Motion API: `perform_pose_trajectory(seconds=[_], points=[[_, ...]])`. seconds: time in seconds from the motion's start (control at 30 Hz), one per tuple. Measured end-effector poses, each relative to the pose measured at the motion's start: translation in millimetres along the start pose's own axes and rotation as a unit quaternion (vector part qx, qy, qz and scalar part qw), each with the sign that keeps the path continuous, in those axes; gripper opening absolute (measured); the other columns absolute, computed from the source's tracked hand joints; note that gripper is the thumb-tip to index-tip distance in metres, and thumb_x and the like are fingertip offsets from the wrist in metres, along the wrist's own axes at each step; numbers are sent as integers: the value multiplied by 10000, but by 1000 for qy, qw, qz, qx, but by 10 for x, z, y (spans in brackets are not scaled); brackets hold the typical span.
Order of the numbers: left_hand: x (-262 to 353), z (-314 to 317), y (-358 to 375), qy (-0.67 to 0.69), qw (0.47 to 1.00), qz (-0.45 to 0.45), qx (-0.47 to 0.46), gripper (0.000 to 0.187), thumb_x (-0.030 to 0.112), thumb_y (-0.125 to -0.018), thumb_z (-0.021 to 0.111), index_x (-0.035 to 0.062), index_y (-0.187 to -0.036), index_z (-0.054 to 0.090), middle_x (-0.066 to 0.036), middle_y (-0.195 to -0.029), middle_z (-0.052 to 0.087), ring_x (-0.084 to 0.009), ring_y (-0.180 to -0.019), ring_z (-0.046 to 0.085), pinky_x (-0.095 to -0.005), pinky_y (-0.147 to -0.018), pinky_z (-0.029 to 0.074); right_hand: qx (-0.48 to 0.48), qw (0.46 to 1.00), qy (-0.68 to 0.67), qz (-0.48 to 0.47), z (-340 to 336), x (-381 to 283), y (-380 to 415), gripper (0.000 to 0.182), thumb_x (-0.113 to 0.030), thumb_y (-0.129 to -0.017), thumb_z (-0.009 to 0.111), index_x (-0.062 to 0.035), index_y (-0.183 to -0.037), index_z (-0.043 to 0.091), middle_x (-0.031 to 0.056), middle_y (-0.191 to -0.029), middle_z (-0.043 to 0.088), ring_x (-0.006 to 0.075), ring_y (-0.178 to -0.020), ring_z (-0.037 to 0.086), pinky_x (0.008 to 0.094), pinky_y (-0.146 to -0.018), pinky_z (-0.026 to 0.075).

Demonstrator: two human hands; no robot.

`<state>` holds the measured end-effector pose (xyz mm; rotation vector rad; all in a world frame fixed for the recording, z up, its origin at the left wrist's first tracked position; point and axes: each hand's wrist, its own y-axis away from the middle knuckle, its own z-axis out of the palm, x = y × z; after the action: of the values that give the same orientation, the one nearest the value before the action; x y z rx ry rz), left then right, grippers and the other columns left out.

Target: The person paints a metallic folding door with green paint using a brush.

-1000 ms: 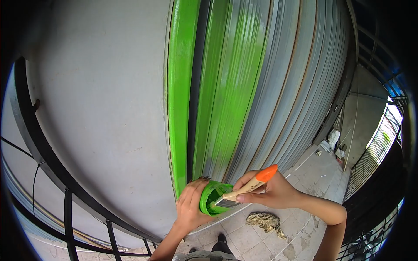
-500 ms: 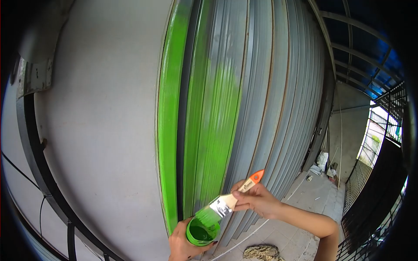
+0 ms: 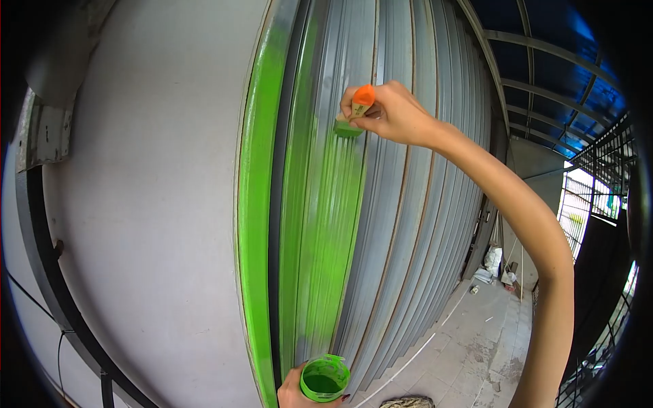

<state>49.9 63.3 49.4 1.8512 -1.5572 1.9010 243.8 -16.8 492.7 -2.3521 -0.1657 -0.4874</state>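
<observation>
My right hand (image 3: pixel 388 114) grips a flat paintbrush (image 3: pixel 362 102) with an orange-tipped handle. Its green bristles rest against the ribbed grey metal shutter (image 3: pixel 391 197), near the top edge of a green painted stretch (image 3: pixel 326 224). Low in the view, my left hand (image 3: pixel 294 393) is wrapped round a green cup (image 3: pixel 326 378) with dark green paint inside. Left of the ribs, a frame strip (image 3: pixel 257 204) is coated bright green.
A pale wall (image 3: pixel 149 190) fills the left, with a dark metal bar (image 3: pixel 51 245) along it. At lower right are the tiled floor (image 3: pixel 456 347), a crumpled cloth (image 3: pixel 408 402) and white bags (image 3: pixel 493 260). A blue roof (image 3: pixel 544 61) hangs overhead.
My right hand has lifted the brush from the cup up to the shutter, and its bristles now touch the metal. The cup in my left hand sits slightly lower and further right.
</observation>
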Motion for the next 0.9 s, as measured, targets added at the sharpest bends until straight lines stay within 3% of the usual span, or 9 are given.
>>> perform_pose_trajectory(seconds=[0.1, 0.2, 0.37, 0.53, 0.6, 0.67, 0.77, 0.9], points=[[-71, 44, -5, 5, 1000, 5, 10, 727, 279, -536, 928, 6, -1133, 615, -192, -1038, 676, -322, -938, 679, -407, -809, 552, -70, 996, 55, -23, 115, 115, 24, 113, -54, -817, 696, -95, -894, 625, 46, -701, 668, 185, -568, 599, 322, -580, 470], [-137, 97, -23, 19, 1000, 4, 12, 719, 285, -538, 927, 8, -1126, 618, -190, -1033, 678, -322, -936, 681, -411, -807, 552, 0, 990, 120, -70, -37, 362, -140, 125, -44, -811, 697, -103, -905, 639, 39, -685, 659, 180, -526, 561, 313, -558, 454], [-161, 160, -77, 16, 1000, 19, 7, 736, 293, -528, 930, 7, -1129, 617, -187, -1030, 681, -323, -932, 682, -410, -807, 551, 163, 962, 181, -125, -404, 561, -410, 147, 13, -791, 687, -99, -879, 650, 46, -771, 709, 206, -684, 707, 296, -593, 536], [-136, 192, -128, 7, 1000, 26, -3, 763, 298, -507, 935, 4, -1134, 615, -187, -1034, 681, -327, -934, 681, -411, -812, 550, 14, 967, 192, -169, 202, 422, 146, 243, 104, -686, 617, -90, -832, 619, 61, -836, 719, 217, -634, 683, 310, -510, 522], [-180, 223, -130, 21, 999, 36, -3, 778, 308, -503, 937, 7, -1143, 611, -189, -1036, 680, -328, -938, 680, -411, -816, 549, -77, 971, 187, -130, 438, 153, 526, 187, 13, -776, 689, -127, -884, 629, 89, -975, 734, 209, -763, 722, 287, -536, 588], [-189, 228, -119, 17, 999, 41, -4, 794, 317, -500, 938, 8, -1152, 606, -190, -1038, 679, -329, -942, 679, -411, -821, 549, -107, 972, 154, -142, 682, 8, 868, 219, 21, -750, 696, -129, -891, 620, 87, -1009, 729, 202, -765, 719, 266, -499, 576], [-134, 223, -129, 1, 999, 36, -11, 812, 329, -500, 938, 9, -1165, 601, -186, -1042, 679, -329, -948, 678, -411, -829, 548, -113, 980, 70, -146, 684, -161, 930, 323, 156, -604, 572, -92, -811, 575, 66, -767, 657, 221, -590, 641, 309, -438, 481], [-90, 247, -112, 1, 1000, 20, -20, 821, 339, -506, 936, 9, -1177, 599, -175, -1051, 682, -328, -957, 678, -410, -837, 547, 45, 973, 137, -178, 223, 362, 329, 262, 132, -635, 602, -76, -794, 593, 58, -685, 648, 234, -570, 610, 337, -471, 491]])
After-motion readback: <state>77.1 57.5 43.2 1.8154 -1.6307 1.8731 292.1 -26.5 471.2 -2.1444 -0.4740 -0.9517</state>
